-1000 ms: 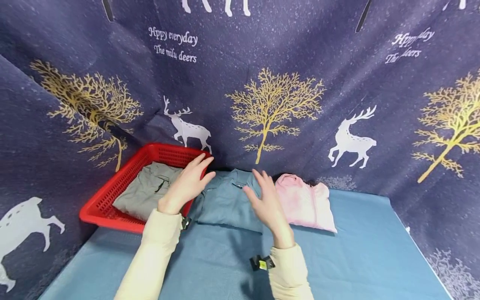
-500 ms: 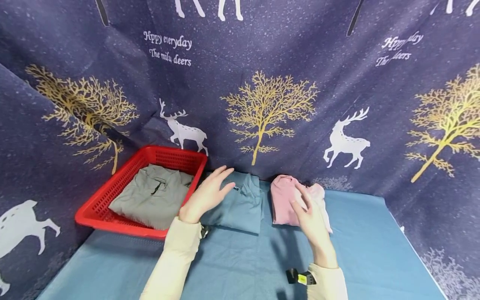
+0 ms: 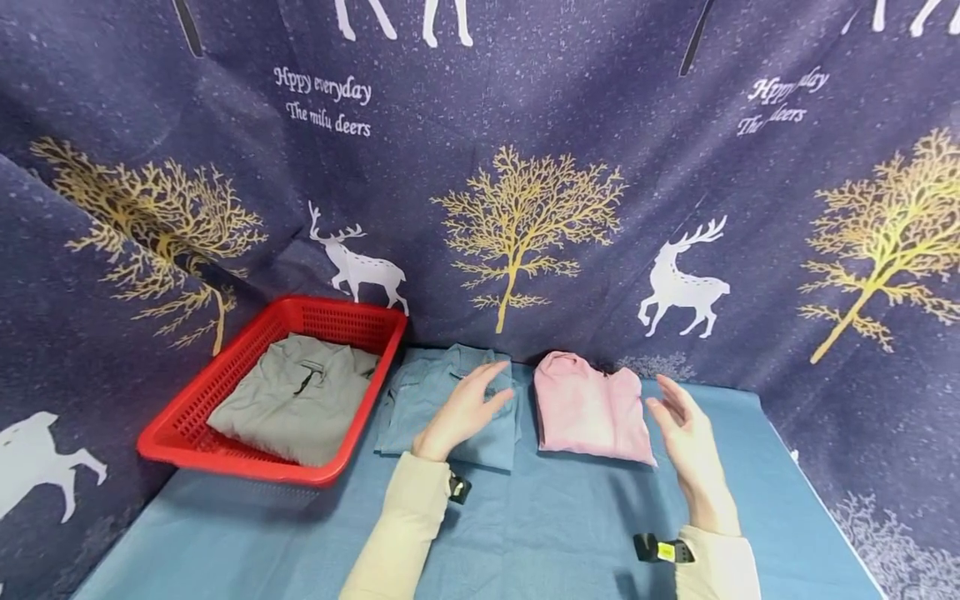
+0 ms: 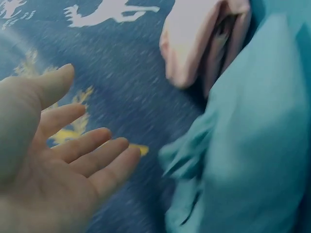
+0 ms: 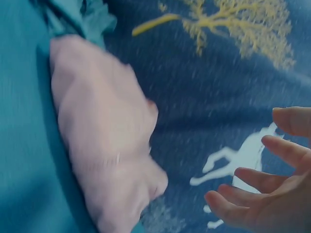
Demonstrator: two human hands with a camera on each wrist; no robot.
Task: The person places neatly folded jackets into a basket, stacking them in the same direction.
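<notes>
In the head view my left hand [image 3: 463, 410] is held over the folded blue shirt [image 3: 420, 400], covering part of it. Its fingers are spread with nothing in them, as the left wrist view also shows. To the right of the folded pink garment [image 3: 588, 412], my right hand [image 3: 688, 437] hovers with loosely bent, empty fingers. The pink garment [image 5: 102, 131] lies apart from that hand in the right wrist view. A folded grey-green shirt [image 3: 292, 396] with a dark mark near its collar lies inside the red basket [image 3: 180, 462] on the left.
A blue cloth [image 3: 525, 533] covers the table under the clothes. Behind stands a dark blue curtain [image 3: 420, 167] printed with white deer and golden trees. The basket's right rim stands close beside the blue shirt.
Both hands have moved right: the left from the basket's edge to over the blue shirt, the right from the blue shirt across the pink garment to its far side. The clothes stay put.
</notes>
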